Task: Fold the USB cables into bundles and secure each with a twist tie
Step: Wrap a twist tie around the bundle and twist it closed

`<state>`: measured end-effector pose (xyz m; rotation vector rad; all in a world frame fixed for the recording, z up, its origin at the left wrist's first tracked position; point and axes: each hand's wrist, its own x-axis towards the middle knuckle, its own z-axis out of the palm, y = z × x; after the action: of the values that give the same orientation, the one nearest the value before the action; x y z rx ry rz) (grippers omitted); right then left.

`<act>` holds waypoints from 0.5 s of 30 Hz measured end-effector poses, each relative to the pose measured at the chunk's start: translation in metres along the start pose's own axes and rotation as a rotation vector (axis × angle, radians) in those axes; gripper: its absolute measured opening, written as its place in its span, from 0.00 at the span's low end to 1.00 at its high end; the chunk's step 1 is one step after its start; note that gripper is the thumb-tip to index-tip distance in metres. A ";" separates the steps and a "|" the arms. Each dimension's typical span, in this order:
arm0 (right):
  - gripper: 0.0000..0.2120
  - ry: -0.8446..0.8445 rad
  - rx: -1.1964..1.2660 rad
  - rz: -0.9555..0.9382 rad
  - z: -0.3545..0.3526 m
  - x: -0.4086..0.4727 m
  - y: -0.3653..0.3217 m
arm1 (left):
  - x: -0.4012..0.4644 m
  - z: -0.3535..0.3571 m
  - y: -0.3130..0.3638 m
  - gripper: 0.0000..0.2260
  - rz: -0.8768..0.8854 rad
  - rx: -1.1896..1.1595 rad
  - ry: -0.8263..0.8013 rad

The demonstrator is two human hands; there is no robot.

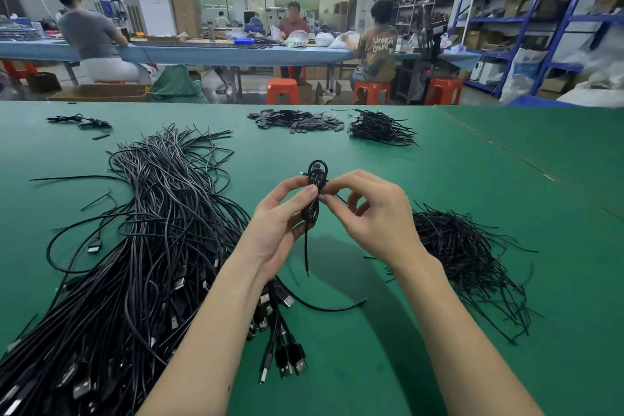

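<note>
1. Green matting covers a wide worktable (506,179) in a workshop; beyond its far edge, people sit on orange stools (283,90) at a long blue bench (202,54), with blue shelving (547,20) to the right of them.
2. Just above the middle of the table, both hands meet around one folded black USB cable bundle (315,186) (held upright, clear of the mat).
3. The left hand (280,223) grips the bundle's lower half, thumb pressed to its waist, and a loose cable end hangs down below the palm.
4. The right hand (368,213) pinches the bundle's waist from the other side, fingertips touching those of the left; whether a tie sits between them cannot be told.
5. Left of the bundle lies a big heap of loose USB cables (145,246), plugs nearest the viewer.
6. Right of the bundle lies a pile of thin black twist ties (462,253).
7. Beyond the bundle, near the far edge, sit a small stack of finished bundles (378,128) and a scatter of dark flat pieces (297,121).
</note>
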<state>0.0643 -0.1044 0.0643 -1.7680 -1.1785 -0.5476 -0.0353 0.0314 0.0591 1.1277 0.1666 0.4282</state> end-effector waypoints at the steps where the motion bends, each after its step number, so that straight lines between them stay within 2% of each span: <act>1: 0.02 -0.008 0.089 0.073 0.003 0.000 -0.002 | 0.000 0.000 0.000 0.07 0.026 -0.006 -0.010; 3: 0.03 -0.082 0.431 0.343 0.005 0.005 -0.006 | 0.000 0.000 0.001 0.08 0.092 -0.019 -0.033; 7: 0.03 -0.391 1.225 1.068 -0.002 0.013 -0.012 | -0.004 0.002 0.006 0.08 0.190 0.054 -0.084; 9: 0.02 -0.402 1.385 1.183 -0.003 0.013 -0.015 | -0.003 0.001 0.007 0.08 0.194 0.074 -0.076; 11: 0.03 -0.391 1.141 1.043 -0.005 0.012 -0.016 | -0.002 0.000 0.007 0.08 0.173 0.066 -0.042; 15: 0.11 -0.209 0.357 0.452 -0.016 0.013 -0.008 | 0.000 -0.007 0.004 0.08 0.128 0.006 0.039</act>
<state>0.0643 -0.1110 0.0853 -1.7259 -0.9000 0.1120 -0.0385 0.0387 0.0601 1.1401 0.1305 0.5638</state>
